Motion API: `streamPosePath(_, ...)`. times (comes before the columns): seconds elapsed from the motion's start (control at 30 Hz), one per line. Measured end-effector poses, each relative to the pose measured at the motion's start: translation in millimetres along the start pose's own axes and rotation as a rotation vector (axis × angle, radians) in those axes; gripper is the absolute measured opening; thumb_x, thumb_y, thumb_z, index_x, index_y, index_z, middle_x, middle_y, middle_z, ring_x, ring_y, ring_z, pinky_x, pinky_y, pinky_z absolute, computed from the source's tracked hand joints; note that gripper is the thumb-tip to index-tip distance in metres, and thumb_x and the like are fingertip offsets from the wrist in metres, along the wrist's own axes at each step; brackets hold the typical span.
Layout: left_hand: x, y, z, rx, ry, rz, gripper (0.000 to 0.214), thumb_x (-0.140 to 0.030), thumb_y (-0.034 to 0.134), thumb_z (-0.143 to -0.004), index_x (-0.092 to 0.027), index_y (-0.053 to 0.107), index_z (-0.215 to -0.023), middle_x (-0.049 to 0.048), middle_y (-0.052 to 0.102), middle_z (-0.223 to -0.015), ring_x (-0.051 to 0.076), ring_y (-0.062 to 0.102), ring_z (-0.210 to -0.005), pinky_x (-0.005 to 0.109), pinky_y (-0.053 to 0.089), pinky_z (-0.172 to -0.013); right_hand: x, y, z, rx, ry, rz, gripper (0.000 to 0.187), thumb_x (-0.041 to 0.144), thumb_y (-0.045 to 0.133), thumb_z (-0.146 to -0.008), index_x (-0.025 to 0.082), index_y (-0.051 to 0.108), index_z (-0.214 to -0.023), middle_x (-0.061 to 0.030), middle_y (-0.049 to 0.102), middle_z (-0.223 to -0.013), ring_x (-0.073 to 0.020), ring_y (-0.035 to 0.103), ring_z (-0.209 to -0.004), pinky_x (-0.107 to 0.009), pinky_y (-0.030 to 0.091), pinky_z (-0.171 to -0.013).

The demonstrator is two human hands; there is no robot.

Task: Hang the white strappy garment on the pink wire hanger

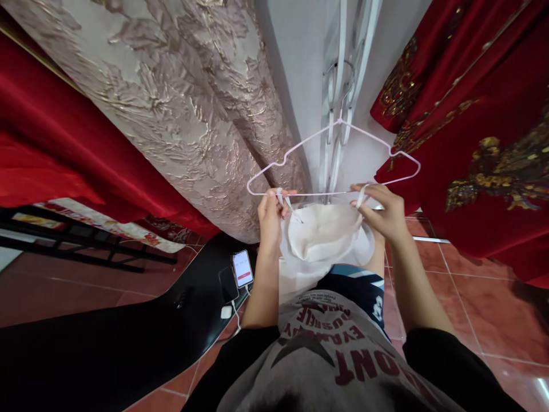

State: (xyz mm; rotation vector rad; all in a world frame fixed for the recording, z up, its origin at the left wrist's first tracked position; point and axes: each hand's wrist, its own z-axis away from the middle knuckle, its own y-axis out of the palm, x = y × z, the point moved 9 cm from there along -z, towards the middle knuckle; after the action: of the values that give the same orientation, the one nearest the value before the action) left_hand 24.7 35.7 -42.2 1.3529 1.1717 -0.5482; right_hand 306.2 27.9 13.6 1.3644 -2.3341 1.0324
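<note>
A pale pink clothes hanger (306,139) hangs by its metal hook from a white rack. Below its bottom bar hangs a white garment (326,229) with thin straps and a sheer lower part. My left hand (270,212) is closed at the left end of the bar, with one white strap (281,197) looped at its fingers. On the other side, my right hand (384,209) pinches the second strap (361,195) against the bar. Whether either strap is tied round the bar or only held there, I cannot tell.
The white metal rack (330,166) stands against the wall. Pink brocade cloth (171,103) hangs on the left, red embroidered cloth (472,143) on the right. A black glossy bench (128,337) bears a lit phone (242,268), a dark phone (227,284) and a white charger (226,312) with cables.
</note>
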Motion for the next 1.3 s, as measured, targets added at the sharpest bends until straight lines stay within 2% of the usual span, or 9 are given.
streamPosePath(0.1,-3.6,-19.2,-0.8,-0.055,0.045,-0.007,0.025,-0.044,0.075,-0.092,-0.020,0.076,-0.096,0.0121,0.082,-0.110,0.008,0.059,-0.057,0.020,0.043,-0.050,8.8,13.0,-1.8,0.138,-0.026,-0.012,0.023,0.047,0.071,-0.097,0.029,0.082,-0.108,-0.0058,0.084,-0.108,-0.0280,0.078,-0.103,-0.050,0.059,-0.098)
streamPosePath(0.23,-34.3,-69.7,-9.5,-0.353,0.303,-0.082,0.010,-0.026,0.072,-0.088,-0.023,0.080,-0.093,0.0062,0.082,-0.115,0.013,0.076,-0.083,0.019,0.053,-0.061,10.1,3.1,-2.4,0.071,0.000,-0.014,0.022,0.046,0.068,-0.099,0.029,0.082,-0.105,-0.0042,0.082,-0.099,-0.0256,0.075,-0.095,-0.047,0.055,-0.094)
streamPosePath(0.3,-57.9,-76.0,-17.4,-0.375,0.430,-0.183,0.008,-0.022,0.074,-0.086,-0.022,0.082,-0.087,0.0046,0.082,-0.111,0.017,0.078,-0.097,0.024,0.060,-0.078,9.5,-1.1,-2.6,0.056,0.008,-0.010,0.021,0.044,0.068,-0.100,0.029,0.082,-0.103,-0.0036,0.081,-0.096,-0.0245,0.074,-0.092,-0.046,0.054,-0.092)
streamPosePath(0.4,-86.3,-48.9,-37.3,-0.145,0.482,-0.348,0.010,-0.023,0.079,-0.085,-0.023,0.085,-0.093,0.0050,0.083,-0.107,0.022,0.076,-0.113,0.037,0.056,-0.109,9.9,-1.7,-1.6,0.052,0.017,-0.010,0.020,0.042,0.067,-0.100,0.030,0.082,-0.100,-0.0030,0.081,-0.094,-0.0240,0.073,-0.090,-0.046,0.053,-0.090)
streamPosePath(0.53,-96.6,13.4,-54.3,0.254,0.374,-0.532,0.013,-0.022,0.084,-0.082,-0.023,0.085,-0.095,0.0058,0.082,-0.109,0.024,0.074,-0.112,0.038,0.055,-0.107,14.8,6.8,2.6,0.065,-0.003,-0.017,0.016,0.041,0.071,-0.097,0.029,0.082,-0.099,-0.0033,0.082,-0.096,-0.0255,0.075,-0.093,-0.046,0.052,-0.091)
streamPosePath(0.7,-87.9,45.8,-69.2,0.385,0.233,-0.590,0.016,-0.009,0.078,-0.081,-0.021,0.076,-0.070,0.0000,0.072,-0.070,0.017,0.062,-0.069,0.028,0.055,-0.077,16.6,11.7,6.5,0.077,-0.015,0.002,0.015,0.039,0.070,-0.098,0.029,0.081,-0.103,-0.0040,0.082,-0.100,-0.0262,0.075,-0.096,-0.047,0.053,-0.090)
streamPosePath(0.87,-64.4,22.7,-86.3,0.304,0.185,-0.525,0.020,-0.017,0.073,-0.089,-0.021,0.071,-0.070,-0.0012,0.063,-0.059,0.014,0.056,-0.055,0.024,0.046,-0.058,19.4,5.9,8.4,0.074,-0.061,0.019,0.015,0.034,0.071,-0.097,0.028,0.080,-0.107,-0.0045,0.082,-0.102,-0.0260,0.074,-0.096,-0.045,0.052,-0.090)
streamPosePath(1.1,10.8,-17.9,-55.7,0.018,-0.194,0.065,0.036,-0.054,0.074,-0.094,-0.021,0.064,-0.085,0.0044,0.074,-0.078,0.015,0.074,-0.073,0.028,0.060,-0.078,21.7,10.6,11.1,0.050,-0.054,0.081,0.022,0.036,0.069,-0.098,0.030,0.079,-0.116,-0.0054,0.081,-0.104,-0.0271,0.073,-0.096,-0.047,0.053,-0.090)
streamPosePath(1.3,8.6,-7.0,-32.1,0.054,-0.083,0.064,0.044,-0.059,0.071,-0.095,-0.021,0.057,-0.077,0.0031,0.073,-0.074,0.018,0.078,-0.082,0.030,0.058,-0.085,10.2,-6.0,19.1,-0.089,-0.004,0.076,0.034,0.036,0.070,-0.097,0.031,0.075,-0.130,-0.0073,0.081,-0.116,-0.0296,0.075,-0.110,-0.051,0.058,-0.099)
